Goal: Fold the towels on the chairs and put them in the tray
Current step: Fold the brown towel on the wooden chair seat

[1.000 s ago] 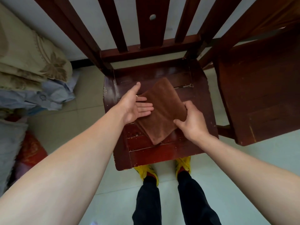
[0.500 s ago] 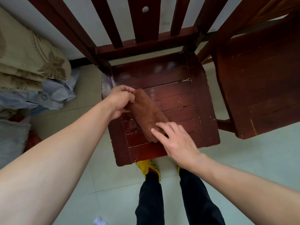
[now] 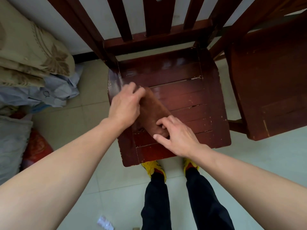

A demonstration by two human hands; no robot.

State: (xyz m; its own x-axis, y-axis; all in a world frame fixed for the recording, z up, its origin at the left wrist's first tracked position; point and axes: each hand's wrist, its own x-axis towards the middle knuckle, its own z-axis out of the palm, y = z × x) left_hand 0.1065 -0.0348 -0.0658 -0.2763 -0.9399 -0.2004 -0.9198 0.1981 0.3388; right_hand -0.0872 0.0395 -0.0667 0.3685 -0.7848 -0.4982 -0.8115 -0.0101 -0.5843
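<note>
Two chairs (image 3: 182, 95) (image 3: 269, 72), one towel (image 3: 152, 110)

It was a home: dark red-brown wooden slatted chairs (image 3: 182, 90) stood on pale floor tiles (image 3: 86, 117) beside folded beige leaf-patterned bedding (image 3: 33, 52) (stacked against the wall).

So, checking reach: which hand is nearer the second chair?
Right. The right hand pinches the towel's near end, toward the second chair; the left hand grips its far end, farther away.
</note>
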